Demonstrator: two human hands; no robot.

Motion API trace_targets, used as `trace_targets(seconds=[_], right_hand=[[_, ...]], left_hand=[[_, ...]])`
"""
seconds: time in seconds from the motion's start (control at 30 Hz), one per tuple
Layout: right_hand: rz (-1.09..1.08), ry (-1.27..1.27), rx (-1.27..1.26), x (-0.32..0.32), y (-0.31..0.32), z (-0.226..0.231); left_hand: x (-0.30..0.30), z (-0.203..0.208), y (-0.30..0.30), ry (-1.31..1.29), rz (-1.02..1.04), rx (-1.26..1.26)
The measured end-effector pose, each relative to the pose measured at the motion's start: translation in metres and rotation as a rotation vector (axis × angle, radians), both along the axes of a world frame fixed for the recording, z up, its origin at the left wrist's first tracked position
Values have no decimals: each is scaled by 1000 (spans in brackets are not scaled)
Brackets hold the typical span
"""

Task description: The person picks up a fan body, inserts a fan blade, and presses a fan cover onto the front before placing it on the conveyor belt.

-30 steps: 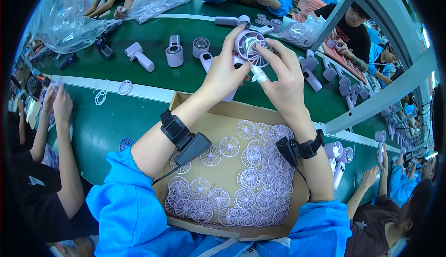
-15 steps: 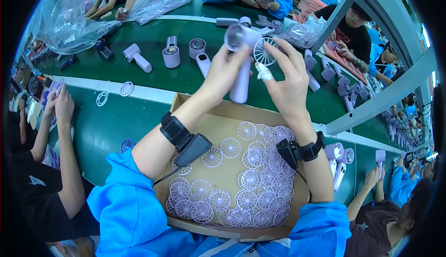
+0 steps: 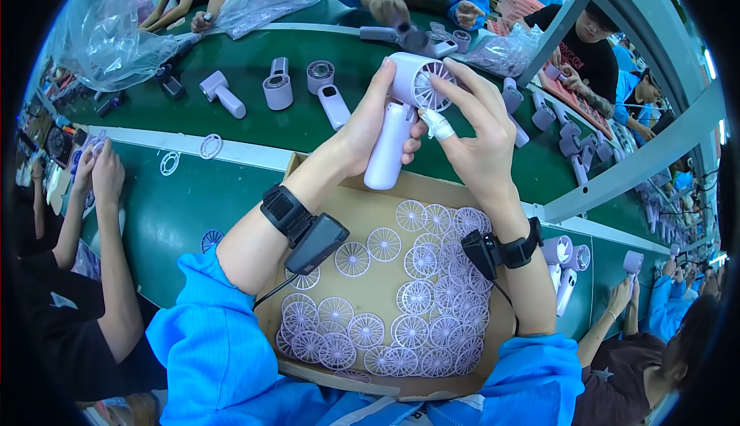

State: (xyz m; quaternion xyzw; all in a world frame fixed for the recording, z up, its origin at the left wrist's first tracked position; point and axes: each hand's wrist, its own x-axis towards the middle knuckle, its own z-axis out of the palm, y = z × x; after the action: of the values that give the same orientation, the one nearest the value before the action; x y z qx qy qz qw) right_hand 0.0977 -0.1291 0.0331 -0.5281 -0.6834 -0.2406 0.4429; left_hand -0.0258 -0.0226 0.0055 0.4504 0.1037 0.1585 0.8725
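A lilac handheld fan [image 3: 388, 149] is in my left hand [image 3: 362, 125], whose fingers wrap round its body above the near edge of the belt. Its head faces right, with a round spoked grille [image 3: 432, 87] at the open front. My right hand [image 3: 484, 129] holds the grille against the head, fingers over its face, and a white wrap covers the thumb. Below my forearms lies a cardboard box [image 3: 358, 209] with many loose spoked grilles [image 3: 416, 297], piled thickest on its right side.
Several lilac fans, such as one fan [image 3: 278, 91], lie on the green belt [image 3: 231, 60] beyond. A grey metal post [image 3: 617, 172] slants at the right. White rings [image 3: 210, 146] rest left of the box. Co-workers sit around; a plastic bag [image 3: 116, 48] hangs far left.
The fan's head has turned to the right, and the grille, apart from it before, now sits against its front. A co-worker's hand across the belt has moved down with a dark, blurred object.
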Motion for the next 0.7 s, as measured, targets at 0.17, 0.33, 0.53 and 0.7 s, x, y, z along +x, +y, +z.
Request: trace_targets(seconds=[0.17,0.33,0.53,0.7], right_hand=[[6,-16,7,1,0,1],[-1,-61,8,1,0,2],[-14,-117,16,5,3,-2],[25,-161,107,18,10,-7]], left_hand=[[1,-2,0,16,-33,-5],[1,-2,0,34,-37,39],[1,0,-3,94,-39,83],[0,4,-5,62,-187,-32]])
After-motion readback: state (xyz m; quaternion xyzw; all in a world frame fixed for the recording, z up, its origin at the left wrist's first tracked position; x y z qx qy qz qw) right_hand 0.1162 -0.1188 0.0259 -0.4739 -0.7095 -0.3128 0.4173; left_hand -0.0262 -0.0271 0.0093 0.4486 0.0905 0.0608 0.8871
